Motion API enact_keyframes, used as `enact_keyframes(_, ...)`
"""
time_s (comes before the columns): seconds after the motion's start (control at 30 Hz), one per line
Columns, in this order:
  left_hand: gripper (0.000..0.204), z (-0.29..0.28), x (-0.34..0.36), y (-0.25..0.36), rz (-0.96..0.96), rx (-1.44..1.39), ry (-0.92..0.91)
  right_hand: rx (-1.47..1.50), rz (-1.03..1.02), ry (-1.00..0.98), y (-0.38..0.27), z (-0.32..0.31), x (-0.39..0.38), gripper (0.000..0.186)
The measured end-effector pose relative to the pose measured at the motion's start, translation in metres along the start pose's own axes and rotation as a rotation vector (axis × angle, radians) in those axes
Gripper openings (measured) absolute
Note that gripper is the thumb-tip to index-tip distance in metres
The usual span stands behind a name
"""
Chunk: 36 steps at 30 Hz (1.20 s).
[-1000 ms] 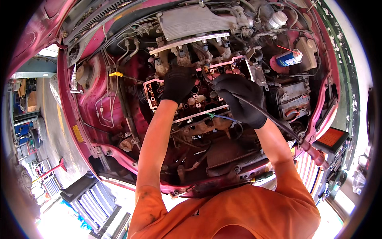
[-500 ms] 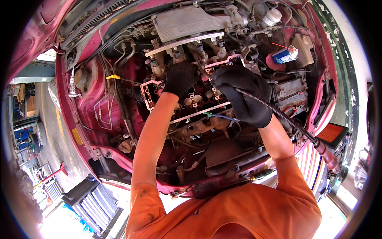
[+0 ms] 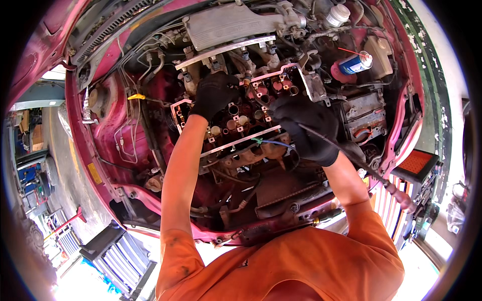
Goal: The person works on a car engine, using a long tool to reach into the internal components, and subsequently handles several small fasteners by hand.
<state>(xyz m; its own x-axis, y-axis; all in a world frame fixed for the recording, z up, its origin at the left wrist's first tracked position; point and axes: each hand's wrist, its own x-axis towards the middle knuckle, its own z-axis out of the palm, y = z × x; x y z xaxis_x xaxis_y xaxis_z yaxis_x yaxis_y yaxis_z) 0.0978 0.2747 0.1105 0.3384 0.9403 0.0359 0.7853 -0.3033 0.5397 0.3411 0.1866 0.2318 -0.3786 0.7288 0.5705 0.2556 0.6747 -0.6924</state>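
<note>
We are bending over the uncovered engine (image 3: 238, 143), which is sitting in the middle of the red car's front bay. Our gloved right hand (image 3: 308, 126) is curling around a dark hose (image 3: 352, 159), gripping it over the engine's right part, while its dull red end piece (image 3: 400, 198) is hanging out past the front of the car. Our gloved left hand (image 3: 216, 94) is reaching over the back left of the engine, just below the metal rail (image 3: 226, 52); its fingers are bending away from view, so we are not able to tell whether it is holding anything. The exposed cavities are the main worry, we are judging: grit shedding from the gloves or hose could be dropping straight in, and any small part slipping from the fingers could be following it. With that end piece hanging unsupported, its weight could be dragging the hose sideways and scraping the pale rim. The blue cable (image 3: 277, 143) is lying near our right wrist, so a careless pull could be snagging it, and the tilted spray can (image 3: 354, 63) could be toppling if an elbow or the hose is knocking it.
</note>
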Motion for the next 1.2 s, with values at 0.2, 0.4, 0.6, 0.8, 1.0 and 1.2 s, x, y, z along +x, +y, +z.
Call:
enact_keyframes(0.2,0.03,-0.02,0.001,0.014,-0.071,-0.034,-0.012,-0.086,-0.03,0.025,0.011,0.015,-0.015,0.023)
enact_keyframes(0.4,0.03,-0.031,-0.007,0.015,-0.12,-0.052,0.024,0.019,-0.072,0.033,0.005,0.02,-0.018,0.027)
enact_keyframes(0.6,0.032,-0.043,-0.017,0.022,-0.151,-0.065,0.054,-0.036,-0.046,-0.065,0.034,0.038,-0.032,0.024)
enact_keyframes(0.8,0.03,-0.047,-0.024,0.02,-0.121,-0.119,0.105,-0.02,-0.035,-0.031,0.017,0.028,-0.026,0.024)
enact_keyframes(1.0,0.027,-0.038,-0.025,0.009,-0.072,-0.214,0.182,-0.055,-0.071,-0.027,-0.007,0.01,-0.014,0.026)
enact_keyframes(1.2,0.03,-0.047,-0.029,0.017,-0.066,-0.282,0.187,-0.031,-0.036,-0.027,-0.016,-0.001,-0.012,0.023)
